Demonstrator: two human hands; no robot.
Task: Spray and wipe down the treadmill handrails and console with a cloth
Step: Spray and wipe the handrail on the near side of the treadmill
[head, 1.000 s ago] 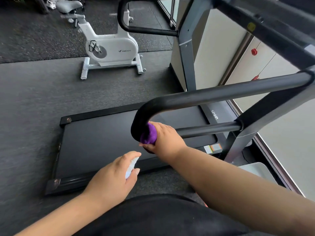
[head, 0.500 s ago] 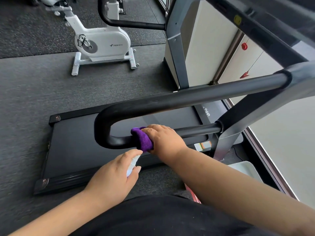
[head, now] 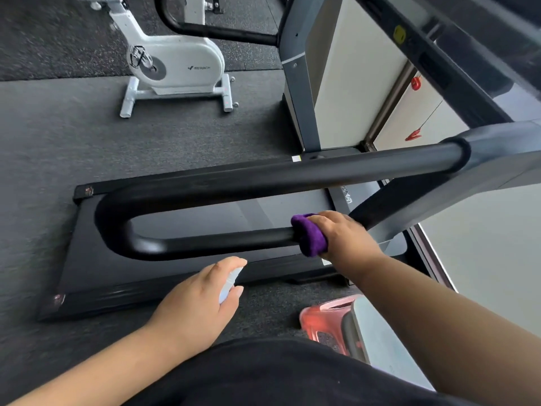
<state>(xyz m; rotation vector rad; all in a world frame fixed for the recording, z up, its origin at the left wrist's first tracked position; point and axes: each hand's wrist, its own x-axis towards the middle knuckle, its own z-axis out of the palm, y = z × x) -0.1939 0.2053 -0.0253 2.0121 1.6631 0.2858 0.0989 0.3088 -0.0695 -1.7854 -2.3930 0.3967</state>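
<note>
Wiping was the step in hand: the right hand (head: 344,238) clenched a purple cloth (head: 310,235) around the lower handrail bar (head: 219,243), right of centre. The left hand (head: 199,297) gripped a spray bottle (head: 229,284) below. Next, probably the upper bar.

Dark grey floor (head: 58,142) of textured matting, with a seam where a coarser, speckled mat (head: 52,39) begins at upper left. A white exercise bike (head: 175,65) stands on that seam on two crossbar feet, its housing marked MERACH. To the right, a pale wall (head: 342,92) meets a brown vertical frame strip (head: 389,104) and a lighter panel (head: 433,118) carrying two small red fittings (head: 415,82) joined by a thin line. A glazed pane (head: 483,259) along the right edge admits soft, even daylight. A translucent pink stool (head: 325,320) sits on the floor at lower right, beside a grey-and-white object too blurred to identify
</note>
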